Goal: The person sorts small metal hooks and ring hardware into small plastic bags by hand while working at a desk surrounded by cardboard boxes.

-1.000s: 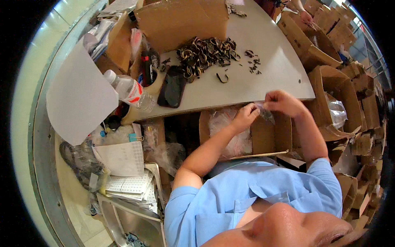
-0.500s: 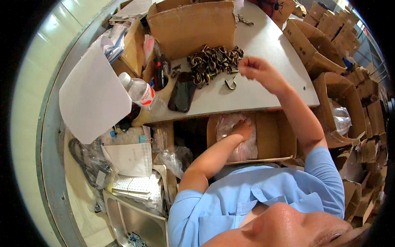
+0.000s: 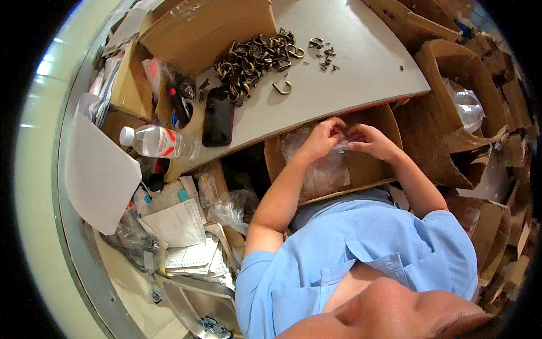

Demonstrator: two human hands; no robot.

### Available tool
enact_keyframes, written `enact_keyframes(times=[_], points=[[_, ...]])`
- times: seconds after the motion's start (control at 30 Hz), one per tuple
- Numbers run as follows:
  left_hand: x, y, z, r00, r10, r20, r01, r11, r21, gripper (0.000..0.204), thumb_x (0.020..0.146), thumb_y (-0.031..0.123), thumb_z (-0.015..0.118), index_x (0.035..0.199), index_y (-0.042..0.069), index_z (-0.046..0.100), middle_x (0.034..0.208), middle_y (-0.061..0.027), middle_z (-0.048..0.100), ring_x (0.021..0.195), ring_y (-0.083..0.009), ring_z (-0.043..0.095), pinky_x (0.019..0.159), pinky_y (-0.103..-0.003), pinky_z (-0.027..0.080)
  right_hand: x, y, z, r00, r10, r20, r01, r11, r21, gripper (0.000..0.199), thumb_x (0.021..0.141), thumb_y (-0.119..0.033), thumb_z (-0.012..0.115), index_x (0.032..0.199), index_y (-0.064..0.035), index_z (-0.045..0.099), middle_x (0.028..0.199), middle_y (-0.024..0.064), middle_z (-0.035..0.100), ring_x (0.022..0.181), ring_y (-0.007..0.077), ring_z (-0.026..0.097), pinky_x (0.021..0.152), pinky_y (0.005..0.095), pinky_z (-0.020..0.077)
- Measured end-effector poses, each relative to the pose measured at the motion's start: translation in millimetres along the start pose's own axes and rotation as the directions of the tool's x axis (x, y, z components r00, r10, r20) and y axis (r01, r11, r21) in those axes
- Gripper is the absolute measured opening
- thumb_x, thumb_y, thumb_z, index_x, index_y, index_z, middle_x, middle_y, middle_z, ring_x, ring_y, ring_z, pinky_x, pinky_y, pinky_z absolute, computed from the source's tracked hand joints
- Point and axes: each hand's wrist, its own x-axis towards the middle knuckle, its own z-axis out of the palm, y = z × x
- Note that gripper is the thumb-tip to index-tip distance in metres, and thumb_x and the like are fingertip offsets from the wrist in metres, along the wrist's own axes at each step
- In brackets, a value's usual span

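A: What sort of place is this?

B: A crowded packing bench. A pale grey table curves away at the top, with a heap of bronze-coloured metal hooks on it, one loose hook just beside the heap and a black phone near the front edge. Open cardboard cartons crowd the right side.

A: And the hands?

B: Both are just below the table edge, over an open cardboard box lined with clear plastic. The left hand and right hand meet fingertip to fingertip, pinching a small clear plastic bag between them.

A: Anything to the left?

B: A water bottle lying on its side, a white sheet, and papers piled lower down.
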Motion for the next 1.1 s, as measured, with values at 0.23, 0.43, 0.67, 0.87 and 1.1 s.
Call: enact_keyframes(times=[0.23, 0.43, 0.67, 0.87, 1.1], points=[[-2, 9, 5, 0.998, 0.054, -0.011, -0.055, 0.987, -0.149, 0.034, 0.073, -0.003, 0.062, 0.107, -0.001, 0.054, 0.098, -0.0062, 0.059, 0.083, -0.0134, 0.058, 0.072, -0.026, 0.048, 0, -11, -8, 0.998, 0.064, 0.014, -0.059, 0.969, -0.242, 0.023, 0.076, -0.010, 0.066, 0.094, 0.0034, 0.063, 0.082, 0.0143, 0.064, 0.077, 0.0184, 0.060, 0.070, 0.0325, 0.0480], [-4, 24, -4, 0.978, -0.160, 0.133, 0.146, 0.983, 0.114, 0.040, 0.066, 0.000, 0.069, 0.103, -0.002, 0.055, 0.091, -0.0082, 0.060, 0.084, -0.0136, 0.058, 0.072, -0.028, 0.048, -1, -11, -21, 0.988, 0.151, -0.006, -0.149, 0.961, -0.233, 0.021, 0.073, -0.012, 0.067, 0.089, 0.0017, 0.067, 0.081, 0.0155, 0.065, 0.077, 0.0223, 0.062, 0.071, 0.0339, 0.0476], [-7, 30, 2, 1.000, -0.004, 0.009, 0.001, 0.942, 0.337, 0.043, 0.068, 0.014, 0.072, 0.105, 0.000, 0.056, 0.093, -0.0094, 0.061, 0.082, -0.0157, 0.058, 0.072, -0.029, 0.047, -3, -11, -17, 0.989, 0.072, -0.126, -0.108, 0.945, -0.308, 0.019, 0.074, -0.015, 0.067, 0.085, 0.0008, 0.066, 0.079, 0.0163, 0.065, 0.076, 0.0254, 0.061, 0.070, 0.0335, 0.0469], [-5, 18, 25, 0.914, -0.016, -0.406, 0.102, 0.977, 0.190, 0.029, 0.075, 0.026, 0.069, 0.082, -0.001, 0.061, 0.066, -0.0083, 0.060, 0.062, -0.0172, 0.056, 0.060, -0.032, 0.046, -3, -9, -14, 0.930, -0.103, -0.352, -0.011, 0.951, -0.308, 0.018, 0.075, -0.016, 0.069, 0.082, 0.0001, 0.063, 0.084, 0.0159, 0.060, 0.077, 0.0271, 0.058, 0.067, 0.0350, 0.0458], [4, -18, 35, 0.911, -0.011, -0.412, -0.058, 0.986, -0.155, 0.019, 0.082, 0.018, 0.062, 0.087, 0.000, 0.061, 0.070, -0.0070, 0.060, 0.065, -0.0130, 0.054, 0.061, -0.028, 0.044, -3, -11, -10, 0.939, -0.129, -0.320, 0.025, 0.950, -0.312, 0.019, 0.076, -0.010, 0.067, 0.091, -0.0007, 0.060, 0.083, 0.0156, 0.060, 0.076, 0.0263, 0.058, 0.067, 0.0346, 0.0459]])
